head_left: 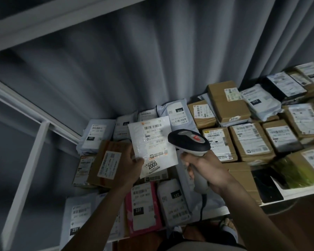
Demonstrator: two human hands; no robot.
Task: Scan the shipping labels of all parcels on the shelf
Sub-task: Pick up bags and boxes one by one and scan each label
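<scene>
My left hand pinches the lower left edge of a flat white parcel and holds it tilted up above the shelf, its shipping label facing me. My right hand grips the handle of a grey and black barcode scanner. The scanner's head sits right beside the label's right edge, pointing at it. Its cable hangs down below my wrist. Several more labelled parcels cover the white shelf: brown boxes, grey mailers and a pink mailer.
A grey curtain hangs behind the shelf. White frame bars stand at the left and another shelf board runs overhead. A green-wrapped parcel and a black one lie at the right front edge.
</scene>
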